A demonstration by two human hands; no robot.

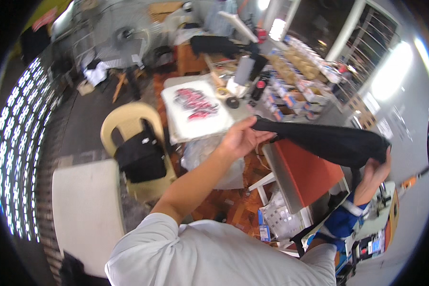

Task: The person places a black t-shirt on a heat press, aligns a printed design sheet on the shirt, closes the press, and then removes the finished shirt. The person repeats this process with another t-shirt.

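A length of black cloth (pixel 319 143) is stretched sideways in front of me, gathered narrow at its left end and fuller at its right. My left hand (pixel 243 137) is closed on the narrow end, with the thumb on top. At the other end, my right hand (pixel 375 172) grips the fuller part, and the cloth partly covers its fingers. Under the cloth is a flat orange-red surface (pixel 306 177) beside a grey slanted panel (pixel 283 176). The cloth's exact kind cannot be made out.
A white panel with a red and black print (pixel 195 107) lies left of my left hand. A cream plastic chair (pixel 113 119) bears a black garment (pixel 142 155). Nearer left is a pale padded board (pixel 88 205). Several small boxes (pixel 295 90) fill a rack behind the cloth.
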